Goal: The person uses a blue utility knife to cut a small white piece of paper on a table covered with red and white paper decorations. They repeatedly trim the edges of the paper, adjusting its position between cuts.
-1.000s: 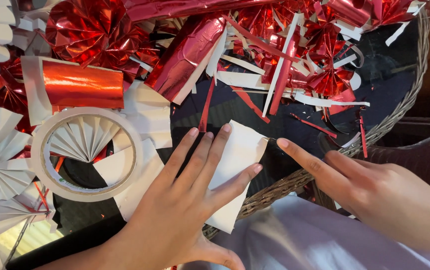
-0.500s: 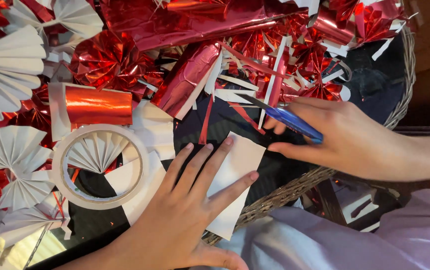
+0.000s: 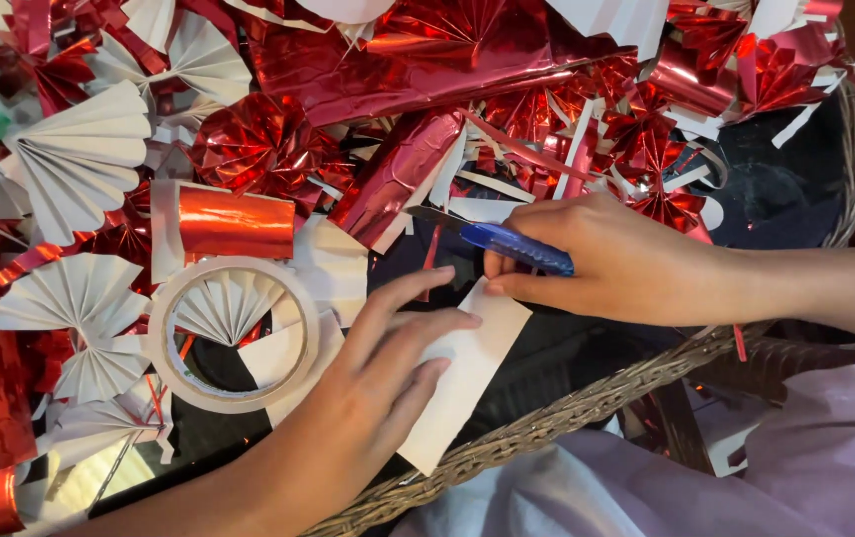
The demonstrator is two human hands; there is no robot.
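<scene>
A wide wicker basket [image 3: 587, 403] fills the view, heaped with crumpled red foil [image 3: 418, 60], red foil rosettes [image 3: 258, 144] and white pleated paper fans [image 3: 80, 164]. Near its front rim lies a white paper sheet [image 3: 467, 373] on a dark lining. The left hand [image 3: 368, 408] rests flat on that sheet, fingers spread and pressing it down, holding nothing. The right hand [image 3: 616, 264] is closed around a blue-handled pair of scissors [image 3: 507, 242], blades pointing left, just above the sheet's upper edge, its thumb touching the paper corner. Just left of the left hand sits a ring of white tape [image 3: 234, 333], with a small red foil roll [image 3: 234, 224] above it
</scene>
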